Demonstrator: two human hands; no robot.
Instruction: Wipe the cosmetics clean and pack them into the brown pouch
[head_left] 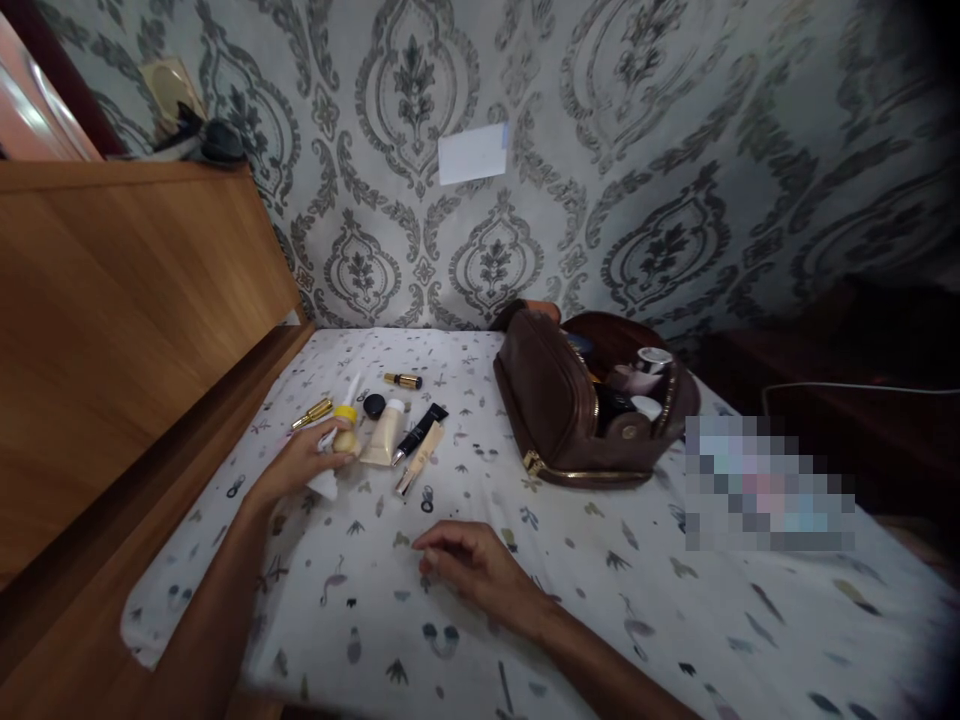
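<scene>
My left hand point(304, 462) has its fingers around a small yellow-capped bottle point(345, 440), with white tissue-like material by the palm. Beside it lie a gold tube point(312, 413), a round black lid point(373, 405), a cream-coloured tube point(385, 435), a black tube point(421, 432) and a slim beige tube point(421, 460). A gold and black tube point(403, 381) rests farther back. My right hand point(476, 568) hovers low over the patterned cloth, fingers loosely curled and apart, holding nothing.
A brown cosmetic bag point(547, 400), unzipped and full of items, stands right of centre on the patterned cloth point(570, 570). Wooden furniture point(135, 290) borders the left side. The patterned wall point(420, 250) rises behind. A blurred-out object point(765, 485) lies at the right.
</scene>
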